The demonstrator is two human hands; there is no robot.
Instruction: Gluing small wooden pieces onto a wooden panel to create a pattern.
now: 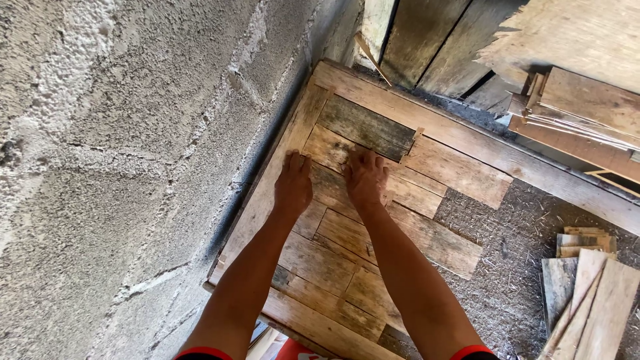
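Note:
My left hand (293, 183) lies flat, fingers together, on a weathered wooden plank (333, 150) set in a wooden frame (460, 137) on the floor. My right hand (365, 177) presses down on the same plank, fingers slightly spread, a hand's width to the right. Neither hand holds anything. Other short planks (427, 237) fill the frame around them, one of them dark grey (363, 125).
A rough concrete block wall (113, 147) runs along the frame's left side. A coarse mat-like surface (520, 267) shows where no planks lie. Loose boards (590, 287) are stacked at lower right, more lumber (580, 113) at upper right, and dark upright boards (427, 40) behind.

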